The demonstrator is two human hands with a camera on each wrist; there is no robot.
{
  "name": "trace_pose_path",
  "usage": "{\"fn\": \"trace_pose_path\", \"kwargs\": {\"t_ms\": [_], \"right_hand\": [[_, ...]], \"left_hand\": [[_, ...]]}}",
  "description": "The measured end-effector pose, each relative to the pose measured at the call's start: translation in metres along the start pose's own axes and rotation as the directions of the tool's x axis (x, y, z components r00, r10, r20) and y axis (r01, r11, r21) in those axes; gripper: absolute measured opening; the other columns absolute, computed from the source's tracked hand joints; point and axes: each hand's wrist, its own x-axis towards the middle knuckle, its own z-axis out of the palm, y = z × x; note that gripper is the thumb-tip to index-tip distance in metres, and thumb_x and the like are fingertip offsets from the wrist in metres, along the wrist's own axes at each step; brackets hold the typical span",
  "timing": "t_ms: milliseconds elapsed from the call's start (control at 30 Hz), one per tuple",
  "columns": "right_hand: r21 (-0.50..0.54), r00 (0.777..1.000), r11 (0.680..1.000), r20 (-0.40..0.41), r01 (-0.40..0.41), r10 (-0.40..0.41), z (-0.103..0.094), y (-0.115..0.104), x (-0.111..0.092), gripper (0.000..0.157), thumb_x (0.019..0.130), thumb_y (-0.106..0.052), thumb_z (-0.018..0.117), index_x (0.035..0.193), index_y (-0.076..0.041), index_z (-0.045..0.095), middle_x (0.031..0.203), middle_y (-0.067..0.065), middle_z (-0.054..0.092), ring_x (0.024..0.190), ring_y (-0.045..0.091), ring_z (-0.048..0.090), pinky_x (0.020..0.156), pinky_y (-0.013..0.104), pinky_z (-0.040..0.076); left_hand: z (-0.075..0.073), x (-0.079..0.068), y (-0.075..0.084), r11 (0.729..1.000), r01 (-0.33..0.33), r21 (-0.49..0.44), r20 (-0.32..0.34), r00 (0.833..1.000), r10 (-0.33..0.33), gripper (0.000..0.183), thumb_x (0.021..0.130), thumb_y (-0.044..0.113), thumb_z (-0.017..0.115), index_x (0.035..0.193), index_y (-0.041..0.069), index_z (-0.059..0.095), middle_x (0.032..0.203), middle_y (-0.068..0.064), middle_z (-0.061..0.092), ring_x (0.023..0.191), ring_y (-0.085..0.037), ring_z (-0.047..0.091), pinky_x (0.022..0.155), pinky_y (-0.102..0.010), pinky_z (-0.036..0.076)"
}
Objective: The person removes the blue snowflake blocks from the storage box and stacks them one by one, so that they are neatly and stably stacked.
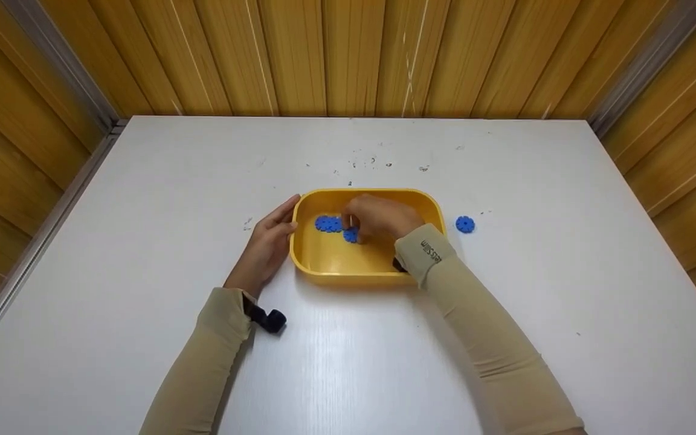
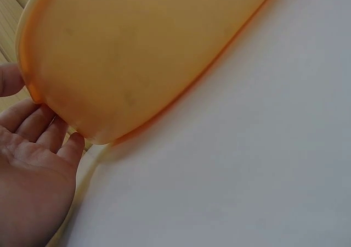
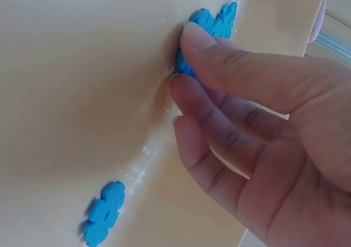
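Nearest you, your tan sleeves (image 1: 194, 368) stretch over the white bench (image 1: 324, 362), the right cuff marked with dark lettering, and a black device (image 1: 275, 321) sits at your left wrist. Just past it stands the yellow tray (image 1: 354, 278), resting on the bench with its long side facing you. Your left hand (image 1: 268, 244) is at the tray's left end, its fingers reaching along the outside of the wall, slightly apart, with your thumb by the rim. Your right hand (image 1: 378, 216) reaches down inside the tray, thumb and fingers pinching a notched blue disc (image 1: 350, 235) low over the tray floor. Just left of that, more blue pieces (image 1: 327, 224) lie close together, overlapping. Your right wrist view also shows a separate disc (image 3: 104, 214) lying inside the tray, clear of your fingers. Outside, right of the tray, a loose disc (image 1: 465, 224) lies flat on the bench. Farther off, small dark marks (image 1: 423, 168) dot the surface, and wood-patterned panels (image 1: 348, 60) rise behind the far edge.
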Motion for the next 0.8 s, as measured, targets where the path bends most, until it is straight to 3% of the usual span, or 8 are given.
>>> {"fn": "trace_pose_path", "kwargs": {"t_ms": [133, 467, 800], "right_hand": [[0.003, 1.0, 1.0, -0.002, -0.006, 0.006, 0.001, 0.0, -0.002, 0.019, 0.089, -0.003, 0.076, 0.103, -0.012, 0.068, 0.1, 0.006, 0.061, 0.102, 0.025, 0.057, 0.094, 0.035, 0.051], [-0.04, 0.996, 0.995, -0.014, 0.092, -0.092, -0.001, 0.008, -0.003, 0.015, 0.091, 0.002, 0.07, 0.103, -0.007, 0.069, 0.097, 0.007, 0.063, 0.092, 0.023, 0.056, 0.084, 0.03, 0.051], [0.022, 0.999, 0.999, -0.007, 0.039, -0.038, -0.009, 0.011, -0.011, 0.016, 0.097, -0.001, 0.063, 0.11, -0.008, 0.072, 0.105, 0.01, 0.065, 0.091, 0.024, 0.057, 0.076, 0.027, 0.05]], "left_hand": [[0.0, 0.0, -0.001, 1.0, 0.007, 0.006, 0.002, 1.0, -0.007, 0.064, 0.1, -0.003, 0.046, 0.16, 0.007, 0.031, 0.171, -0.003, 0.024, 0.159, -0.018, 0.021, 0.129, -0.034, 0.023], [0.0, -0.001, -0.002, 1.0, 0.01, -0.013, 0.002, 1.0, -0.01, 0.064, 0.099, -0.004, 0.045, 0.161, 0.006, 0.03, 0.171, -0.005, 0.023, 0.16, -0.018, 0.019, 0.13, -0.034, 0.021], [0.001, -0.002, 0.001, 1.0, 0.003, -0.022, -0.005, 1.0, -0.003, 0.064, 0.1, -0.004, 0.047, 0.16, 0.005, 0.03, 0.171, -0.006, 0.022, 0.16, -0.019, 0.019, 0.13, -0.034, 0.021]]}}
